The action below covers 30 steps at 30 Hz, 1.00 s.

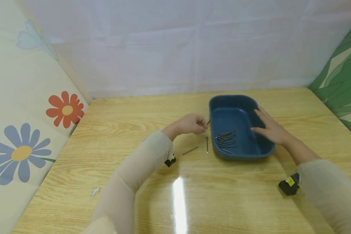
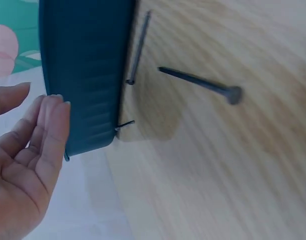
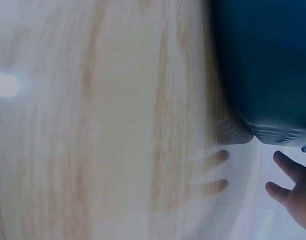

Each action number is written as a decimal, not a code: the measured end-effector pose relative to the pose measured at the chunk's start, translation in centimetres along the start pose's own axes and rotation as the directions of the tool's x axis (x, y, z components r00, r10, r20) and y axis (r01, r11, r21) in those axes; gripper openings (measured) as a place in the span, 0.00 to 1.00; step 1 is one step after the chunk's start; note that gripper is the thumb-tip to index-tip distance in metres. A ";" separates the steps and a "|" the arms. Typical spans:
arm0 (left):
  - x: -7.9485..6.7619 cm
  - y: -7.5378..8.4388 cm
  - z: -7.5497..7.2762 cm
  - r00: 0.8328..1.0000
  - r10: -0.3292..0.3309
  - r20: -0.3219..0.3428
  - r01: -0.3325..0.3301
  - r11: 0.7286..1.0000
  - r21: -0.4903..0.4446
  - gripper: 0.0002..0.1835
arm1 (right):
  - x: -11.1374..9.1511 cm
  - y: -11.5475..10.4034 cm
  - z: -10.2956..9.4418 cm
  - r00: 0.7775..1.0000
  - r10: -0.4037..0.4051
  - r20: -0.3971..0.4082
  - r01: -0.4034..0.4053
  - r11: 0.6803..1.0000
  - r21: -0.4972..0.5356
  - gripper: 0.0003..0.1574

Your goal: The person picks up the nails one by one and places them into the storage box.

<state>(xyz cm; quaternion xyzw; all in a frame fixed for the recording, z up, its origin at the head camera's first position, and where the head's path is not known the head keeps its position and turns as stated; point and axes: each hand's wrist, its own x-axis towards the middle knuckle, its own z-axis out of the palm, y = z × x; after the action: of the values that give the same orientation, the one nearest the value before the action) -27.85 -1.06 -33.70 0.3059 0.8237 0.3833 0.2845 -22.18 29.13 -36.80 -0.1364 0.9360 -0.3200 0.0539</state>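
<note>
A blue plastic bin (image 1: 231, 122) stands on the wooden table with several dark nails (image 1: 226, 139) lying in its near left corner. My left hand (image 1: 192, 124) hovers left of the bin, its fingers loosely bent and nothing between thumb and fingertips in the left wrist view. Close by those fingertips, one nail (image 2: 125, 125) lies against the bin's foot. Two more loose nails lie nearer me: an upright-looking one (image 1: 207, 145) and a slanted one (image 1: 190, 150). At the bin's right rim rests my right hand (image 1: 270, 130), fingers spread and mostly straight, thumb reaching over the inside.
The wooden table (image 1: 128, 113) runs back to a pale cloth (image 1: 163, 48). A flower-printed panel (image 1: 20, 152) borders the left side and a green leaf print (image 1: 346, 74) the right. A small white scrap (image 1: 95, 191) lies at the near left.
</note>
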 end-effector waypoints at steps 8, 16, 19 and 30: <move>-0.8 -0.6 0.7 0.996 -0.064 0.068 0.039 0.944 0.327 0.02 | 0.1 0.2 0.0 1.000 0.002 0.001 -0.002 1.000 0.007 0.46; -1.3 -1.3 1.2 0.988 -0.135 0.081 0.088 0.900 0.428 0.05 | 0.1 0.0 0.0 1.000 0.005 0.004 -0.005 1.000 0.006 0.46; -1.4 -1.3 1.4 0.983 -0.166 0.076 0.111 0.874 0.473 0.03 | 0.0 0.0 0.0 1.000 0.017 0.007 -0.017 1.000 0.006 0.46; -1.3 -1.3 2.8 0.962 -0.270 0.034 0.180 0.725 0.665 0.17 | 0.0 -0.2 -0.1 1.000 0.013 0.010 -0.012 1.000 -0.004 0.46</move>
<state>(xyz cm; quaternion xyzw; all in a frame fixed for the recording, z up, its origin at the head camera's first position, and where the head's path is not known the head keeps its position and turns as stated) -25.39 -1.36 -36.00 0.3079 0.9163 0.0124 0.2557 -22.12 28.99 -36.61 -0.1323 0.9371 -0.3172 0.0605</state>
